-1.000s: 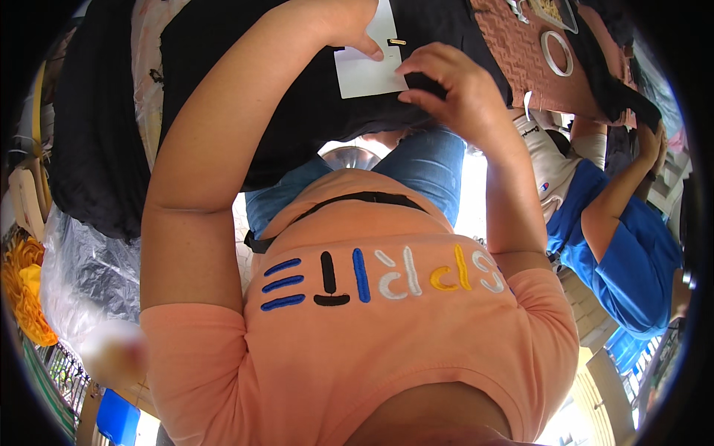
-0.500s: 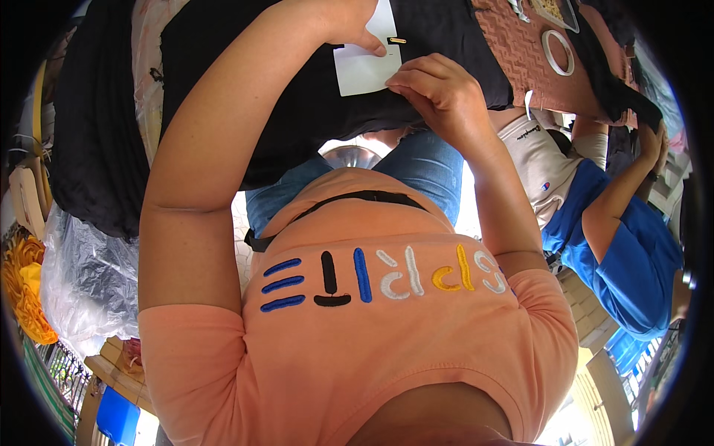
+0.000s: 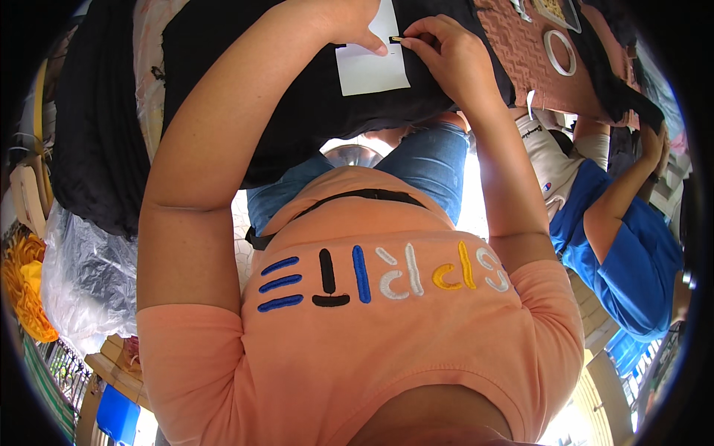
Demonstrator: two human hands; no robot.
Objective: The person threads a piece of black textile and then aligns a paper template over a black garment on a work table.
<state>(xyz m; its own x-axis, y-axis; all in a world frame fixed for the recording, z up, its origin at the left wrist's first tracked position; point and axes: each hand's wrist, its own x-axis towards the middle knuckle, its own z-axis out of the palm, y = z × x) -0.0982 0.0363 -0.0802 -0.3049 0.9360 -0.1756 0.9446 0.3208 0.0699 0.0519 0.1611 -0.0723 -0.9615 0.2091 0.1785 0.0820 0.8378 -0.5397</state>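
Observation:
A white paper card lies on black cloth in front of me. My left hand rests on the card's upper part with its thumb stretched out. The upper edge of the picture cuts off the other fingers. At the card's right edge, my right hand pinches a small gold-coloured bar between thumb and forefinger. The bar sits on a short black tab at the card's side. On the card's left edge shows another small black tab.
To the right, a white ring-shaped roll and a clear box of small pieces lie on a reddish textured mat. Beyond, a person in a blue shirt handles dark cloth. Clear plastic and yellow cloth are at left.
My right hand has moved up from the card's lower right corner to the gold-coloured bar and now pinches it. My left hand has stayed nearly still on the card.

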